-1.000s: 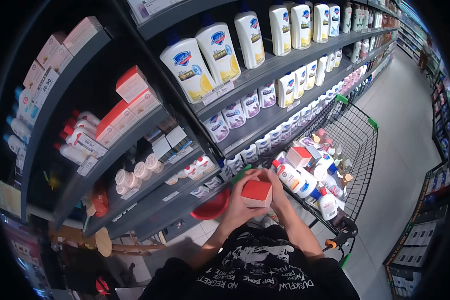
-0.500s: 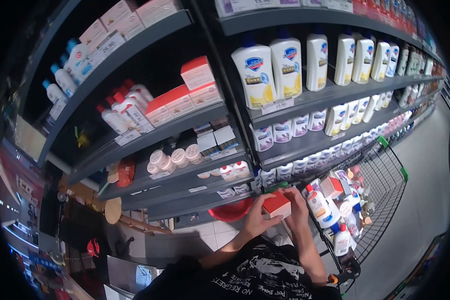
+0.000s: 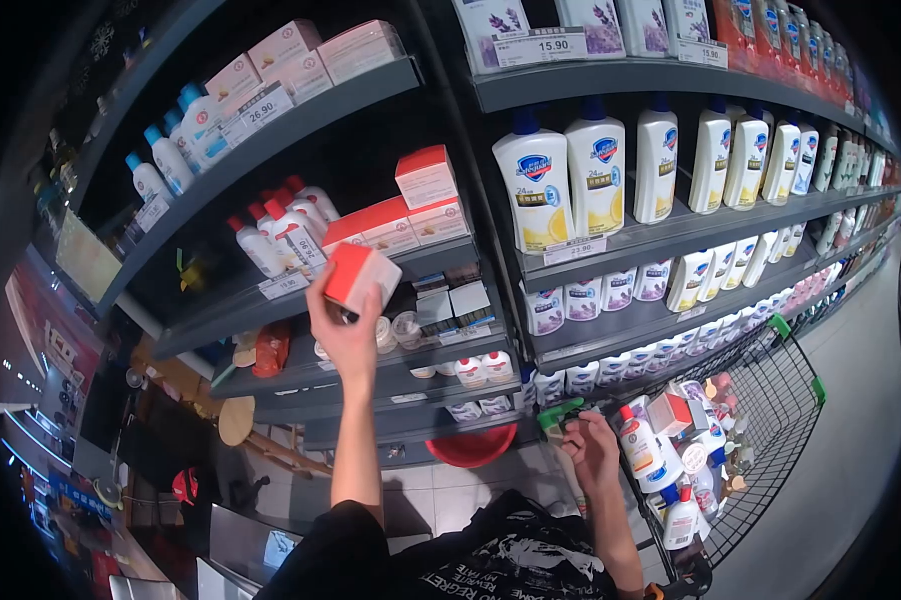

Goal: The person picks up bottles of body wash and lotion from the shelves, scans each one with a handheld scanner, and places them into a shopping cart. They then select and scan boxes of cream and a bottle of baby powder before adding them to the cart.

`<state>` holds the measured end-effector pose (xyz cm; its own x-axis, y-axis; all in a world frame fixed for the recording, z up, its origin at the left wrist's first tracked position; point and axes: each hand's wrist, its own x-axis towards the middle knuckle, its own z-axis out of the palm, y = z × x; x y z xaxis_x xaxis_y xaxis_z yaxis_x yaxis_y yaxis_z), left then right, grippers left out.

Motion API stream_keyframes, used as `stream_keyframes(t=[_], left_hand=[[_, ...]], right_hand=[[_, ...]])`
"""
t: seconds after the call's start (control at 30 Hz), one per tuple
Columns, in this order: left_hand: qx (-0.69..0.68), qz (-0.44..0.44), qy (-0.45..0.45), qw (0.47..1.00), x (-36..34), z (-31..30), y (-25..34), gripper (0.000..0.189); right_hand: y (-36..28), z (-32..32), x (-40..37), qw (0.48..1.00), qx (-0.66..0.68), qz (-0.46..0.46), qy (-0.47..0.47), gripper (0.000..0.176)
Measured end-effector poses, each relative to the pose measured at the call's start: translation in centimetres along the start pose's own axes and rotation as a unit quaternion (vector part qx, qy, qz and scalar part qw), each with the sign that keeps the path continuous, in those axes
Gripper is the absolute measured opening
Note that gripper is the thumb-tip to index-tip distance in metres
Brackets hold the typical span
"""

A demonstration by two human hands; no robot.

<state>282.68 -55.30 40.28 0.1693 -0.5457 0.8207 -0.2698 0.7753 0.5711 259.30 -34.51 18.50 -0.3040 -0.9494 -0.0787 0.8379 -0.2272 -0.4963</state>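
My left hand (image 3: 349,335) is raised before the left shelf, its fingers wrapped round a red and white box (image 3: 366,278). The box is tilted and stands out in front of a row of similar red-topped boxes (image 3: 396,228). Left of these are white bottles with red caps (image 3: 271,235). Lower down, my right hand (image 3: 593,447) is by the shopping cart's near end, fingers loosely curled and apart, with nothing visible in them. Bottles and a red and white box (image 3: 669,413) lie piled in the shopping cart (image 3: 771,400).
White pump bottles with lemon labels (image 3: 533,190) line the right shelf. Pink-white boxes (image 3: 356,52) stand on the upper left shelf. Round jars and dark boxes (image 3: 469,302) sit lower. A red basin (image 3: 471,447) is on the floor below, near a green cart part (image 3: 561,412).
The box was between both hands low in front of me. My left hand has carried it up and left to the shelf, while my right hand has let go and stayed low.
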Motion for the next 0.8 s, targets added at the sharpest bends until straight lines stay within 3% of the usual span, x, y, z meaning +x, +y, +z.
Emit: stream_keyframes(t=[0.17,0.23,0.37,0.53,0.73,0.8], left_hand=[[0.044,0.050,0.033,0.997,6.2,2.5,-1.1,0.046],[0.135,0.082,0.045,0.986,7.8,3.9,-2.0,0.044],[0.205,0.057,0.054,0.976,9.4,5.8,-2.8,0.047],[0.239,0.054,0.003,0.969,8.7,6.3,-2.7,0.042],[0.147,-0.064,-0.050,0.986,9.6,5.3,-1.5,0.035],[0.153,-0.059,-0.044,0.986,9.7,5.3,-1.7,0.036]], right_hand=[[0.1,-0.3,0.1,1.000,0.007,0.004,0.000,0.025],[0.2,-0.4,0.1,1.000,0.008,0.006,0.003,0.024],[0.2,-0.3,0.0,0.999,-0.038,0.008,0.010,0.027],[0.2,-0.3,0.1,1.000,-0.020,0.011,0.010,0.022],[0.2,-0.2,0.2,1.000,-0.004,0.014,0.016,0.021],[0.2,0.0,0.1,1.000,-0.002,0.017,0.020,0.021]])
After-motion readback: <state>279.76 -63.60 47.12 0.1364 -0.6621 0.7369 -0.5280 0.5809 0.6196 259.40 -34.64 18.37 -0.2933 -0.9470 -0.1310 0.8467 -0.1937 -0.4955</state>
